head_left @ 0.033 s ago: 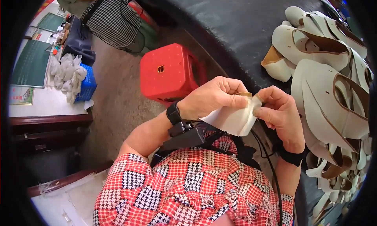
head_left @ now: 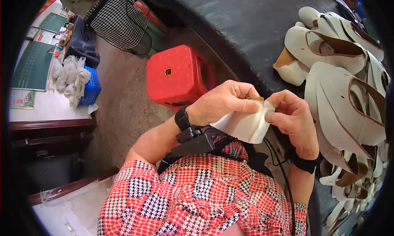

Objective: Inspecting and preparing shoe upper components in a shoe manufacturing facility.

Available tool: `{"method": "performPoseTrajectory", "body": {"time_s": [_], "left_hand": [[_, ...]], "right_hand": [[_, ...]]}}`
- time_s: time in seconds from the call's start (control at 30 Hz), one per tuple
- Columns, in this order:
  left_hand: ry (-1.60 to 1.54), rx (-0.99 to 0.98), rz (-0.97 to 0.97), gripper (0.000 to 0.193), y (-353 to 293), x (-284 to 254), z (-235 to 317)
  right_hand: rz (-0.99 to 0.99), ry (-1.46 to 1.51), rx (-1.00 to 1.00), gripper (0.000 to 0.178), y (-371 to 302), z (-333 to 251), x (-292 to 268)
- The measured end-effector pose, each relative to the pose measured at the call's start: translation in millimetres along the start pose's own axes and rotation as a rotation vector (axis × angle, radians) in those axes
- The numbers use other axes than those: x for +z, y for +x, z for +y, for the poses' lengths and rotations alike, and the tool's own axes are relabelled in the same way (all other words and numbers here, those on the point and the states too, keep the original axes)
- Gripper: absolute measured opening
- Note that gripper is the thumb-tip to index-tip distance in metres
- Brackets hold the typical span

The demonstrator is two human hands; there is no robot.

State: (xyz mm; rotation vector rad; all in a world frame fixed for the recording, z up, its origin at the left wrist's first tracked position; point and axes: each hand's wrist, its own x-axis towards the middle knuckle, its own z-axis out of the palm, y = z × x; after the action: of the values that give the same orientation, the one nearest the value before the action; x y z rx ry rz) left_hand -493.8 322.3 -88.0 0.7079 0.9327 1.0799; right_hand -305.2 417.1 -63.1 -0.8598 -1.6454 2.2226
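Both of my hands pinch the upper edge of a white leather piece (head_left: 243, 127) in front of my body. My left hand (head_left: 225, 99) has thumb and forefinger pressed on the edge, which shows a tan lining. Close beside it, my right hand (head_left: 296, 120) grips the same edge with thumb and curled fingers. The piece hangs down between them, bent by a fold near my right fingers. Right of my right hand lies a pile of similar white leather pieces (head_left: 328, 86) with tan undersides, curved and overlapping on a dark table (head_left: 246, 26).
A red plastic stool (head_left: 174, 74) stands on the floor ahead, left of the table. Beyond it is a person in a checked apron (head_left: 117, 24). At the left, a blue crate (head_left: 91, 88) and white bundles (head_left: 69, 78) rest near green boards. A black cable (head_left: 287, 182) runs past my right arm.
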Motion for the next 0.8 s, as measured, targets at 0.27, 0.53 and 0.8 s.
{"method": "performPoseTrajectory", "body": {"time_s": [0.27,0.53,0.8], "left_hand": [[-0.065,0.0,-0.022,0.017,3,-6,-4],[0.05,-0.023,-0.11,0.016,11,-22,-2],[-0.034,-0.092,-0.141,0.015,14,-42,-3]], "right_hand": [[0.06,0.072,0.047,0.016,8,0,9],[0.151,0.198,0.047,0.013,19,24,16],[0.09,0.425,0.082,0.022,20,33,20]]}}
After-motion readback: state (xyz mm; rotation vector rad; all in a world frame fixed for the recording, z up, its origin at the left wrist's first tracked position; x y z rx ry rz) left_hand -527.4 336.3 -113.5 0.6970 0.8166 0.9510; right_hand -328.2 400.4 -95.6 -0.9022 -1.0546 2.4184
